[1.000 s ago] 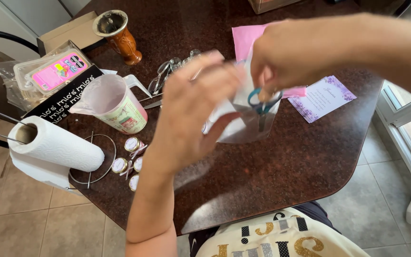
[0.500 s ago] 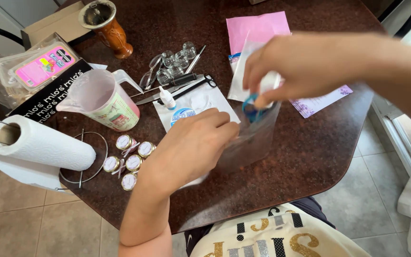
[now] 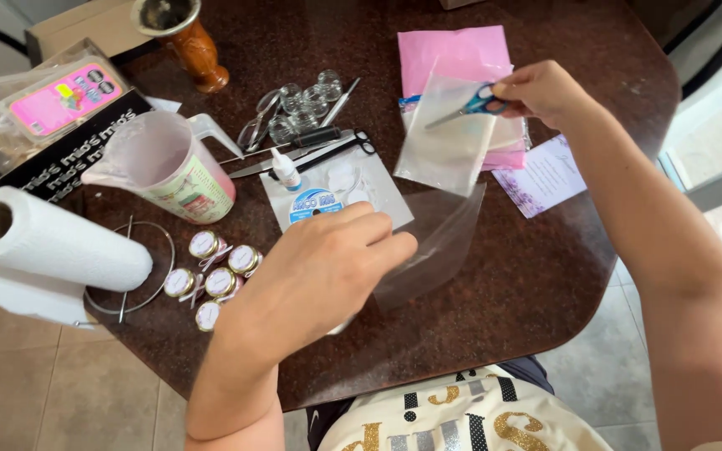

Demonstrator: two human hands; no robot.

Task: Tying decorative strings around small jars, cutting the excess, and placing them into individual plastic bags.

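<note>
My right hand (image 3: 545,90) is raised over the right half of the dark brown table (image 3: 545,276). It grips small blue-handled scissors (image 3: 471,106) together with a cut piece of clear plastic (image 3: 447,142) that hangs down from the fingers. My left hand (image 3: 327,266) is low in the middle and pinches the edge of a larger clear plastic sheet (image 3: 438,242) that lies on the table. Just behind the left hand is a white card (image 3: 340,185) with a small glue bottle (image 3: 286,173) on it.
A paper towel roll (image 3: 48,246) on a wire stand is at the left, with several small lidded jars (image 3: 211,276) beside it. A plastic measuring jug (image 3: 169,163), long scissors (image 3: 302,154), clear little pots (image 3: 302,102), pink paper (image 3: 453,50) and a lilac card (image 3: 549,174) lie around.
My right hand has moved up and right, carrying the scissors and a cut plastic piece away. My left hand has dropped lower onto the table with the other plastic sheet.
</note>
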